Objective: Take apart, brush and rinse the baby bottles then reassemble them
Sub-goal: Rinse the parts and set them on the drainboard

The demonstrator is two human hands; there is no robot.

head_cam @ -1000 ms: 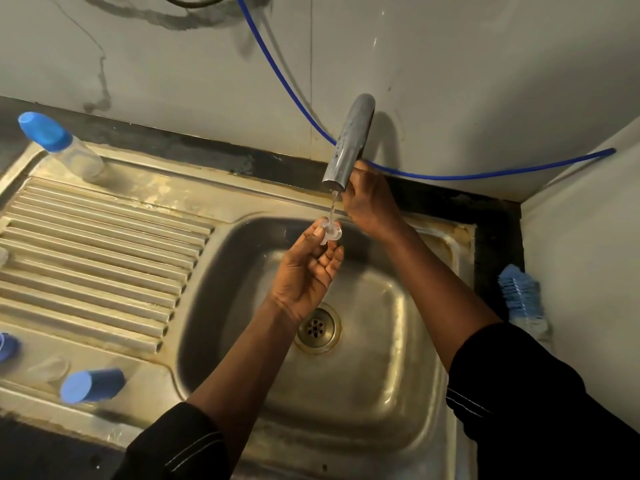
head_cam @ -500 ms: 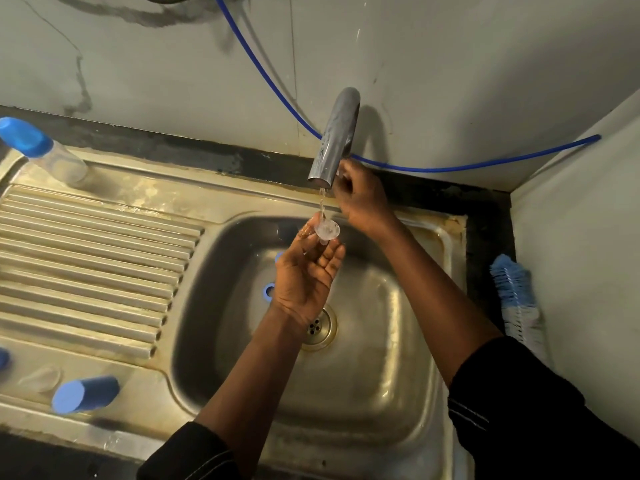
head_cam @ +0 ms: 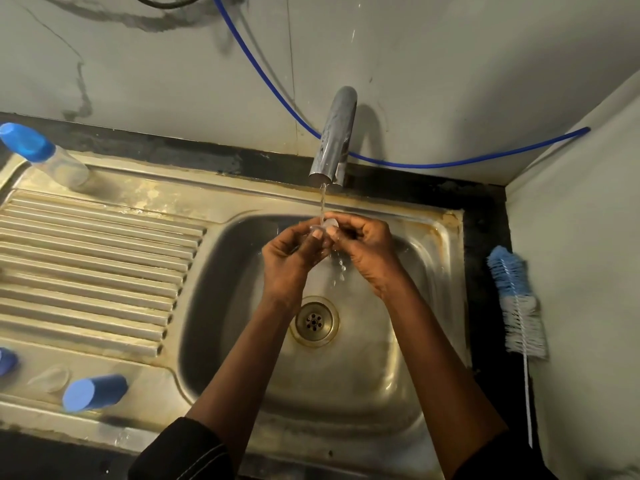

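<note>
1. Steel sink (head_cam: 398,375), the basin holding only the drain (head_cam: 314,320); the ribbed drainboard (head_cam: 97,258) runs off to the left
2. Tap (head_cam: 334,136) at the back rim is running; a thin stream (head_cam: 322,199) drops straight onto the work. Blue hose (head_cam: 277,95) hangs on the wall behind, clear of everything
3. Both arms reach in from the near edge. Left hand (head_cam: 291,251) and right hand (head_cam: 367,247) meet under the spout, fingers curled, each pinching the same small clear teat (head_cam: 329,225)
4. Key relation: the teat sits between the two sets of fingertips, directly below the spout, over the back half of the basin. Neither hand is nearer. Its long axis is too small and wet to read
5. Judgement: the teat is being rinsed. If it goes to the drainboard, the left hand has the shorter path, with nothing in the way
6. Bottle brush (head_cam: 516,299) lies on the counter right of the sink, well apart from the right hand
7. Capped bottle (head_cam: 45,157) stands at the drainboard's far-left corner; blue cap (head_cam: 93,393) lies on its side at front-left, with a clear piece (head_cam: 48,379) just beside it, possibly another teat
</note>
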